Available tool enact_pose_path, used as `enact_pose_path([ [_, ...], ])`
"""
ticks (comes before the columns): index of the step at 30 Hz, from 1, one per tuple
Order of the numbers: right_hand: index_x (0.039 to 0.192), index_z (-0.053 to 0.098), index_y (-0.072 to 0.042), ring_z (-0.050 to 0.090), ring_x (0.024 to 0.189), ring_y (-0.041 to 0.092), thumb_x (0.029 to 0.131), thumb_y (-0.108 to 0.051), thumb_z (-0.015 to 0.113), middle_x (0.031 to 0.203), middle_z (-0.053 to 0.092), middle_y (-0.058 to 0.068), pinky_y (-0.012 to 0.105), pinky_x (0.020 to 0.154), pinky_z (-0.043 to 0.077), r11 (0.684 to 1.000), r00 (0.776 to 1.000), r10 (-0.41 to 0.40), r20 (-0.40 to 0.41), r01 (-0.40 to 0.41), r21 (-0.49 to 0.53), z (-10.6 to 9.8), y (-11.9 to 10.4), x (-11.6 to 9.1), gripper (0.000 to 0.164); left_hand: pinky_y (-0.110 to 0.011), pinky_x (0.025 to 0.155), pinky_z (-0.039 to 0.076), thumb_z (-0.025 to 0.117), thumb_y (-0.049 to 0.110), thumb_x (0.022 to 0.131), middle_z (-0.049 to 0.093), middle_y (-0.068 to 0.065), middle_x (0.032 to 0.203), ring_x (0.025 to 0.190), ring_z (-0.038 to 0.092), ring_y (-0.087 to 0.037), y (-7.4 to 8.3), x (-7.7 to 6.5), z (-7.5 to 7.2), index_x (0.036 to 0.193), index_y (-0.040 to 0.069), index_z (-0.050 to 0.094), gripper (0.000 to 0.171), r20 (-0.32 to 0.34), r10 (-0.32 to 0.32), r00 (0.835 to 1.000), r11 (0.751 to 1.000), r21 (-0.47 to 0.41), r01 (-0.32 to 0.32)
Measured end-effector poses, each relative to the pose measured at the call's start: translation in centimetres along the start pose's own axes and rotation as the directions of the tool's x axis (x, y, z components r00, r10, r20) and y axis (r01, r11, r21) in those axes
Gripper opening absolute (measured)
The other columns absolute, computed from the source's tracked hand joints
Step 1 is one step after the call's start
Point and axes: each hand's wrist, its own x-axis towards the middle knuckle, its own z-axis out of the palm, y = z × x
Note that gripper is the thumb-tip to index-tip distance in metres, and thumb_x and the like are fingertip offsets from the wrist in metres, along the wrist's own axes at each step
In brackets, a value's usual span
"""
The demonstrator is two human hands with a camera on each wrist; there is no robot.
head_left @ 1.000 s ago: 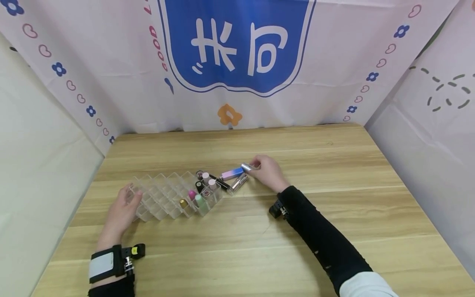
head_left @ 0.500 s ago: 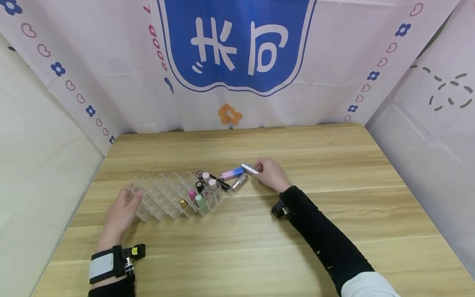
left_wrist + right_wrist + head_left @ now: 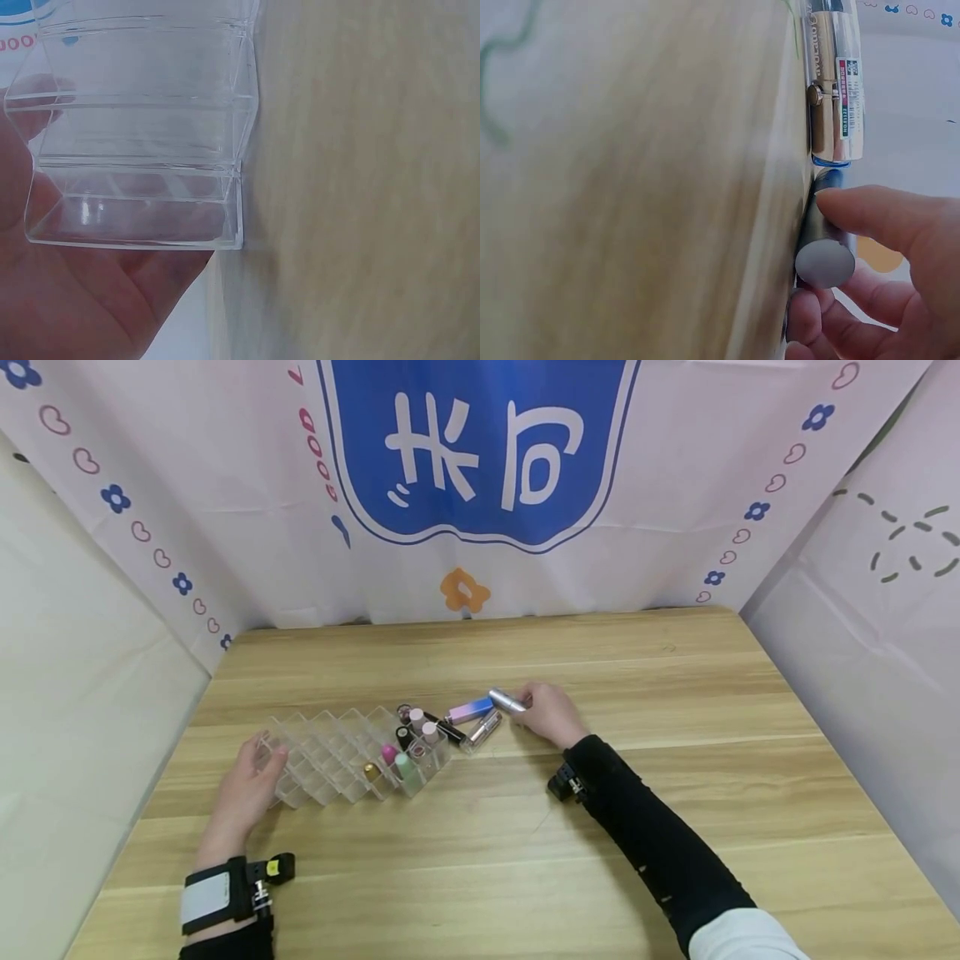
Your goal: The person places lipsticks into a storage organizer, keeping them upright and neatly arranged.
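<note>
At the left end of a clear acrylic lipstick organizer (image 3: 322,760), my left hand (image 3: 243,785) grips the wall. In the left wrist view, thumb and fingers span the organizer's empty end compartments (image 3: 142,202). My right hand (image 3: 551,714) pinches a silver tube (image 3: 507,701) low over the table; the right wrist view has the thumb on the tube's side near its round end (image 3: 825,262), other fingers curled below. Beside this tube lie a pink-and-blue tube (image 3: 468,710), a clear-and-silver lipstick tube (image 3: 482,732) and a black tube (image 3: 452,732).
Several cosmetics stand in the organizer's right part, among them a green tube (image 3: 407,768), a magenta cap (image 3: 388,752) and a gold cap (image 3: 371,771). A printed cloth (image 3: 300,568) hangs along the back edge of the wooden table (image 3: 480,877).
My right hand has shifted slightly right and toward me, and more of the silver tube shows past the fingers. The left hand and the organizer have stayed still.
</note>
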Motion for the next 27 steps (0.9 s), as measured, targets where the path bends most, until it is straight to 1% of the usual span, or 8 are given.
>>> enact_pose_path([
  [7,0.107,0.071,-0.008,0.06,0.079,0.018,0.083,-0.02,0.075,0.098,0.071,0.008,0.026,0.068,0.045,1.0,1.0,0.006,0.008,-0.006,0.007,-0.23,0.03,-0.16,0.027,-0.074,0.106,0.026,0.024,0.053,0.104,0.016,-0.04,0.155,0.137,0.026,-0.062,0.03,-0.03,-0.08,0.157,0.002,0.001,0.077,-0.003,0.0,1.0,1.0,0.002,0.0],
  [14,0.108,0.072,-0.008,0.06,0.068,0.016,0.086,-0.025,0.073,0.08,0.073,0.003,0.025,0.063,0.044,1.0,1.0,0.017,0.006,-0.017,0.016,-0.4,0.05,-0.27,0.027,-0.074,0.105,0.028,0.024,0.053,0.104,0.018,-0.04,0.154,0.136,0.027,-0.062,-0.08,0.03,-0.01,0.156,0.001,0.002,0.077,-0.008,0.007,1.0,1.0,0.016,-0.006],
  [16,0.107,0.073,-0.008,0.06,0.068,0.016,0.086,-0.027,0.073,0.08,0.073,0.003,0.025,0.063,0.044,1.0,1.0,0.019,-0.011,-0.019,0.012,-0.43,0.05,-0.28,0.028,-0.074,0.105,0.028,0.024,0.053,0.104,0.017,-0.04,0.154,0.135,0.028,-0.062,-0.14,0.06,-0.02,0.156,0.001,0.002,0.077,-0.007,0.008,1.0,1.0,0.018,-0.008],
  [20,0.109,0.073,-0.009,0.059,0.072,0.016,0.086,-0.028,0.073,0.09,0.072,0.004,0.024,0.063,0.043,1.0,0.998,0.025,-0.055,-0.024,0.014,-0.44,0.04,-0.32,0.029,-0.074,0.105,0.028,0.023,0.054,0.104,0.016,-0.04,0.154,0.135,0.027,-0.062,-0.24,0.07,-0.01,0.156,0.001,0.002,0.078,-0.003,0.008,1.0,1.0,0.013,-0.008],
  [22,0.109,0.073,-0.009,0.058,0.071,0.016,0.086,-0.027,0.072,0.094,0.071,0.006,0.024,0.062,0.043,0.999,0.997,0.028,-0.075,-0.026,0.027,-0.49,-0.06,-0.38,0.029,-0.074,0.105,0.028,0.023,0.054,0.104,0.016,-0.04,0.154,0.135,0.027,-0.062,-0.27,0.05,0.02,0.156,0.001,0.002,0.078,-0.006,0.007,1.0,1.0,0.012,-0.007],
  [27,0.111,0.072,-0.009,0.053,0.065,0.016,0.088,-0.028,0.069,0.091,0.069,0.007,0.024,0.056,0.039,0.999,0.994,0.025,-0.109,-0.02,0.049,-0.7,-0.34,-0.54,0.03,-0.074,0.106,0.027,0.023,0.055,0.104,0.016,-0.04,0.155,0.136,0.026,-0.062,-0.2,0.0,0.01,0.156,0.001,0.001,0.079,-0.006,-0.001,1.0,1.0,0.009,0.001],
])
